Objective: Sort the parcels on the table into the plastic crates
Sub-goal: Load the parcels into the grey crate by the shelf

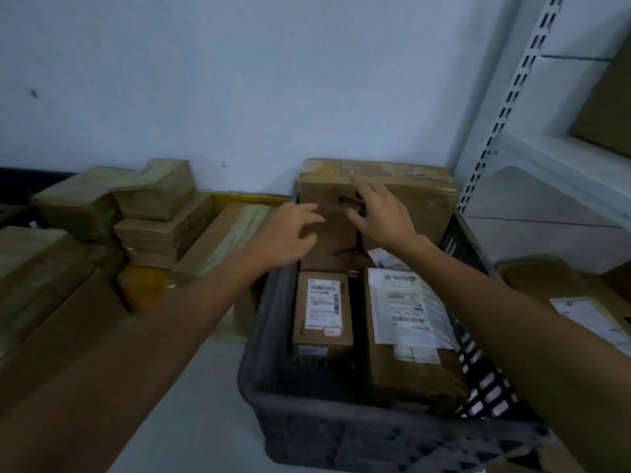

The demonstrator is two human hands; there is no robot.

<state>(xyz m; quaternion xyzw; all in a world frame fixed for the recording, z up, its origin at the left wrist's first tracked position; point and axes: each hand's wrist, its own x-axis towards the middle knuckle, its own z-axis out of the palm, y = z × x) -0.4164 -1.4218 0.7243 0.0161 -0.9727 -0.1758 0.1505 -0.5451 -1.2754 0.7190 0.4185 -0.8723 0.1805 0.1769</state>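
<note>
You have one dark plastic crate [341, 435] in front of you, and everything below is placed from it. Three parcels sit inside. A large cardboard box [420, 199] stands on edge at the crate's far end, rising above the rim. A small labelled box [322, 312] lies flat on the crate's left side. A longer labelled parcel [413, 377] lies along its right side.

Both your hands are at the large box. Your left hand [286, 233] is at the box's left edge with fingers loosely spread, gripping nothing. Your right hand [382, 216] lies flat against the front face, fingers splayed, also not clasping it. Motion blur hides whether the left fingertips touch the cardboard.

Left of the crate, a pile of wrapped parcels [153, 213] crowds the table [191, 404]. You can count at least six, but blur prevents an exact count. Right of the crate lies one more labelled parcel [587, 315].

A dark gap runs between the small box and the longer parcel. Bare crate floor shows in front of the small box, towards the near wall. A bare strip of table runs along the crate's left wall at the near end. The crate's far end sits near the wall [239, 80], and white slotted shelving [512, 97] stands just beyond its far right corner
</note>
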